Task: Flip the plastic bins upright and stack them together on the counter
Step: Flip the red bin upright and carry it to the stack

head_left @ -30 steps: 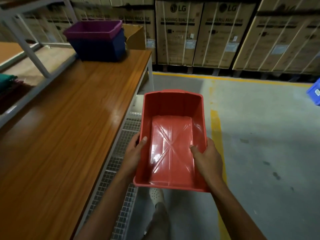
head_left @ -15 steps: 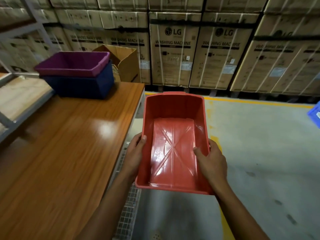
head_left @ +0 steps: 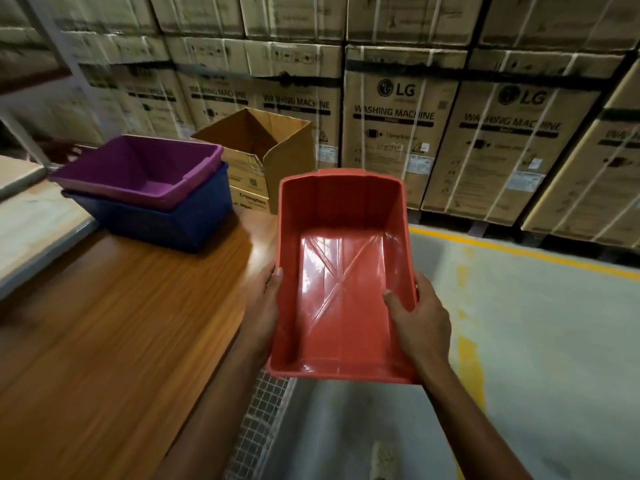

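Observation:
I hold a red plastic bin (head_left: 341, 271) upright in the air, its open side facing me, just past the right edge of the wooden counter (head_left: 114, 327). My left hand (head_left: 265, 299) grips its left wall and my right hand (head_left: 419, 317) grips its right wall, thumb inside. On the counter's far end a purple bin (head_left: 138, 169) sits nested upright in a dark blue bin (head_left: 162, 220). The red bin is to the right of that stack and apart from it.
An open cardboard box (head_left: 263, 150) stands behind the stack at the counter's far end. Stacked washing machine cartons (head_left: 398, 126) wall off the back. A wire mesh shelf (head_left: 263, 417) shows below the counter's edge. Grey floor with yellow lines (head_left: 519, 251) lies to the right.
I have walked forward with the red bin; the purple and blue stack now appears closer and larger. My grip on the red bin is unchanged.

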